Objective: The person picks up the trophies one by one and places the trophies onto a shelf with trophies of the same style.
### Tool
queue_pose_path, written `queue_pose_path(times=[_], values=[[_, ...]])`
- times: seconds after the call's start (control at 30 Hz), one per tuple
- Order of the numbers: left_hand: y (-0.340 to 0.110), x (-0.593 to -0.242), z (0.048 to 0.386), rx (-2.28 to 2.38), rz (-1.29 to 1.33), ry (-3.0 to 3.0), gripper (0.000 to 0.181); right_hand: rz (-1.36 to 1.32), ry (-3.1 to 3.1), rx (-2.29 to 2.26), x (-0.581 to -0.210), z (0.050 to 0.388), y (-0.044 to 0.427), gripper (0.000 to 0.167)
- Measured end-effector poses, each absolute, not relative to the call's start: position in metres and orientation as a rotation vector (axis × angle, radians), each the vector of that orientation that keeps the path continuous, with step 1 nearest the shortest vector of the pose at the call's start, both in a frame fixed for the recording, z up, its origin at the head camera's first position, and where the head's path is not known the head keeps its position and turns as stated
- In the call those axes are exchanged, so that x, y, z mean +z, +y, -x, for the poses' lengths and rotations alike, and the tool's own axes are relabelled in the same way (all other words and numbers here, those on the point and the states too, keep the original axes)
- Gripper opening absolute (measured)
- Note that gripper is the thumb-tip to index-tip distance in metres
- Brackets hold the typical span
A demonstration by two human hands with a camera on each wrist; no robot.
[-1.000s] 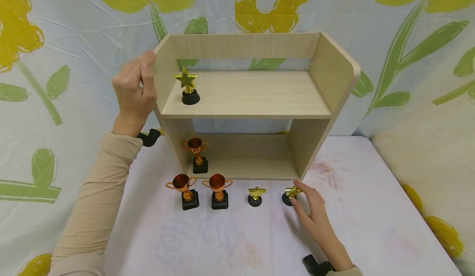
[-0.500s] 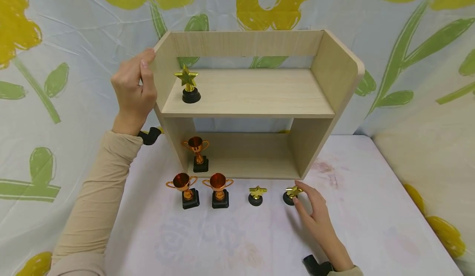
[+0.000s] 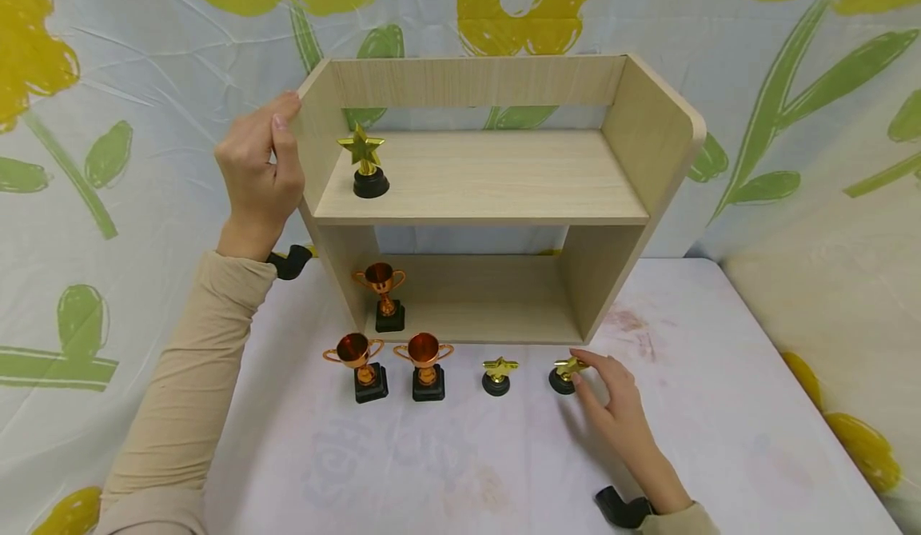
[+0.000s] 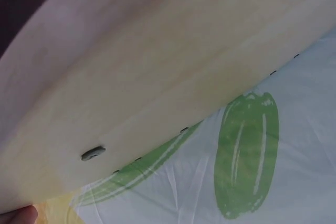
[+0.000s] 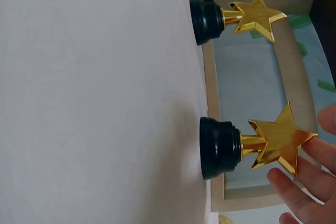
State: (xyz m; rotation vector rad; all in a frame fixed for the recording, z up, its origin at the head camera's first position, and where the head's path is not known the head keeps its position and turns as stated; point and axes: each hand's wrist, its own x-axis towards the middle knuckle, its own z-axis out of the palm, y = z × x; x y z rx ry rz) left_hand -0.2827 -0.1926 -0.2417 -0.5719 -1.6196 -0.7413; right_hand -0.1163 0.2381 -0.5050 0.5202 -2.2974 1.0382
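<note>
R hand at the rightmost shiny gold star trophy w/ round blk base. Trophy upright on white, faintly stained surface, just in front of R front corner of pale wood two-tier shelf unit. R fingers apart, spread about the star; head view: thumb on near side, index on far side. R wrist view: a finger shows behind star's uppermost pt. Firm contact: can't tell.

L hand at upper L side panel of shelf unit; fingers curled, clamped on panel edge. L wrist view = mostly outer face of panel, one fingertip at its edge, lower L; other fingers hidden.

On surface in front of unit, L to R: copper-coloured two-handled cup w/ sq. blk base; 2nd copper cup; 2nd gold star trophy, betw. that cup and the trophy at R hand. All upright, apart. Lower tier, L end: 3rd copper cup, upright. Upper tier, L end: 3rd gold star trophy, upright.

Both arms: beige sleeves, blk device at each wrist. Backdrop: white cloth w/ yellow flowers, green leaves.
</note>
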Motion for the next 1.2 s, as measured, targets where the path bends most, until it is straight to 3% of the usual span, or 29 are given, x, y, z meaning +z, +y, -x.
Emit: queue_pose_path(times=[1.2], values=[[-0.194,-0.240,0.280,-0.708,0.585,-1.660,0.040,-0.524,-2.191,1.128,-0.500,0.129,0.240,0.036]])
